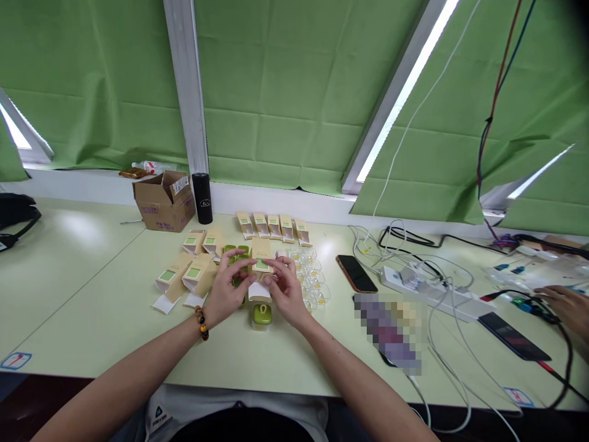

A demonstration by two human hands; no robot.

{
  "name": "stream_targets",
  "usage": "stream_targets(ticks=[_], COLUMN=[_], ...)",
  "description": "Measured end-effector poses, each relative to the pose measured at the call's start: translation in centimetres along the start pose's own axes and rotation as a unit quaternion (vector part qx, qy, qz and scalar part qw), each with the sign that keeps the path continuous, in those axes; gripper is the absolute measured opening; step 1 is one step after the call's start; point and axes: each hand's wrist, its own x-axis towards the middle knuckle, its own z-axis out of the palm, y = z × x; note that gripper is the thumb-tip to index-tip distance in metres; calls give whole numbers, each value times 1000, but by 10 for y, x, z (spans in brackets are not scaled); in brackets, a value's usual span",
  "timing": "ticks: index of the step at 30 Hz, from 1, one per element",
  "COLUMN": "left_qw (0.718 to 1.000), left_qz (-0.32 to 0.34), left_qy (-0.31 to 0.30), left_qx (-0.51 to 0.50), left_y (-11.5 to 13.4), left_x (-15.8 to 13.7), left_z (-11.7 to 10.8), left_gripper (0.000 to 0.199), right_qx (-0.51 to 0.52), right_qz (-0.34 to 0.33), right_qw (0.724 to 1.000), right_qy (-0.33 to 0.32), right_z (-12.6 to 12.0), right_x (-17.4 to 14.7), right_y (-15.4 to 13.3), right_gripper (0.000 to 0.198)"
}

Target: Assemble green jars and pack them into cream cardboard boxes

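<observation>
One box (261, 266) pinched between left hand (227, 290) and right hand (289, 291), both nearly closed; green case (262, 315) at box's six o'clock

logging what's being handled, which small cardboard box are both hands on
The small cardboard box just beyond the lone green-lidded container; only it is touched by both left hand and right hand.

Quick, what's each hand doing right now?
Left hand: partly closed, fingertips holding the small box from one side.
Right hand: partly closed, fingertips holding the same small box from the other side.
</observation>
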Motion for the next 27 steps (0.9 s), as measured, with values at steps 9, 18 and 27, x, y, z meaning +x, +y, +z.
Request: stream_targets(ticks=[9,18,27], left_qw=[994,993,995], left_qz=[24,10,2], left_qy=[-101,-105,-45], left_qx=[-35,-62,-85], left_y=[8,9,11], left_x=[-2,-2,-1], left_z=[-8,-5,-2], left_gripper=[58,67,37], right_qx=[5,-2,-50], right_qz=[11,-8,-31], right_qw=[1000,1000,997], right_qy=[26,15,-40], right_z=[-3,-3,-7], right_x=[4,3,-3], right_y=[-6,-4,-5], right_gripper=[34,37,46])
